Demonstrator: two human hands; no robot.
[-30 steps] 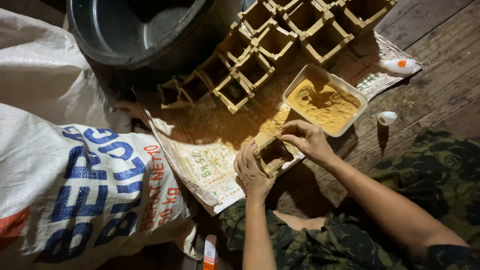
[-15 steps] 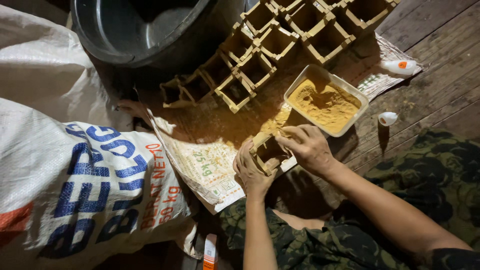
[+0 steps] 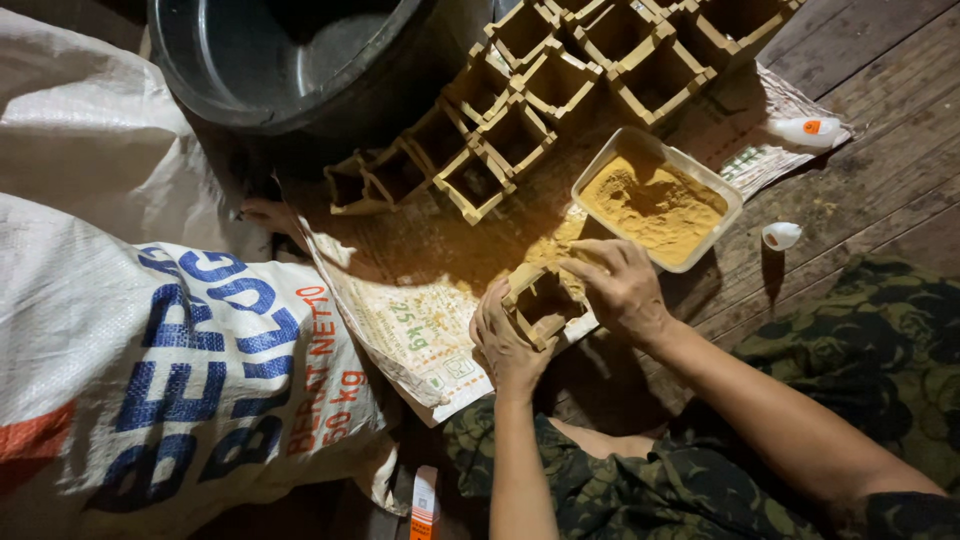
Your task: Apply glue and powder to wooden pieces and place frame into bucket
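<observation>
A small square box [image 3: 541, 300] made of brown strips sits tilted over a printed paper sheet [image 3: 420, 320]. My left hand [image 3: 503, 340] grips its near-left side. On its far-right edge rests my right hand [image 3: 622, 285], fingers pinched on the rim. Just beyond my right hand stands a white rectangular tray [image 3: 715, 185] of yellow-brown powder [image 3: 652, 205]. Some of that powder lies spilled on the paper by the box.
Several similar open square boxes [image 3: 520, 130] lie in rows at the top. A large dark tub [image 3: 290, 60] stands top left. A white woven sack [image 3: 140, 350] with blue lettering fills the left. A white glue bottle [image 3: 810, 130] and its cap [image 3: 780, 235] lie on wooden floorboards at right.
The view has shifted slightly. My right hand's fingers have moved along the box's rim. My left hand keeps its hold on the box.
</observation>
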